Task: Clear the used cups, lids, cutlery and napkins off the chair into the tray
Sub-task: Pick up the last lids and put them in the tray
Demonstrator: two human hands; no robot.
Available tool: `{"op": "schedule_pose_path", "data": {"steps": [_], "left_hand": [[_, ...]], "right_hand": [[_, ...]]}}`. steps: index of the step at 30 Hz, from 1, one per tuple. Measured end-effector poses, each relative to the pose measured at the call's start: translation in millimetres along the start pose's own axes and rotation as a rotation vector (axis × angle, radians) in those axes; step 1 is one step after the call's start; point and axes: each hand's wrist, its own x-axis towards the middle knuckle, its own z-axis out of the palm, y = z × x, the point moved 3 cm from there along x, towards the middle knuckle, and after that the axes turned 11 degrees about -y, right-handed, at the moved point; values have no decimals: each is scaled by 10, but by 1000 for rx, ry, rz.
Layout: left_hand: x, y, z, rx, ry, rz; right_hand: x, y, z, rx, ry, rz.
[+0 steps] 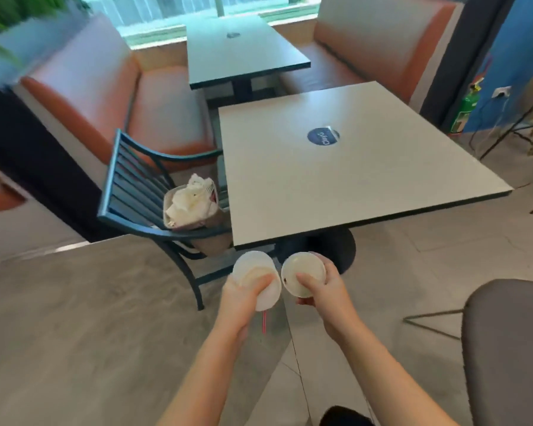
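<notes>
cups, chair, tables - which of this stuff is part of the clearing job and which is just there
Part of the job: cup gripped by left hand; cup gripped by right hand; tray of napkins on chair.

Just there: white table, orange benches, grey stool.

At lower centre, the left cup (257, 279) looks like translucent matt plastic, with a glossy red plastic straw (264, 322) below it (the right cup (303, 274) reads as smooth pale paper or plastic). The chair (136, 192) at left is dark painted metal. Its tray (197, 224) holds crumpled white paper napkins (190, 199). The table (345, 167) is smooth, faintly sheened laminate; the bench (111, 96) at upper left is smooth orange upholstery.
</notes>
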Motion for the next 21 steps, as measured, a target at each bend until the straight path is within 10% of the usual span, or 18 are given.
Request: {"op": "schedule_pose_path", "data": {"steps": [21], "left_hand": [[2240, 723, -1906, -55, 361, -110]], "right_hand": [[2901, -219, 1608, -331, -263, 185]]}}
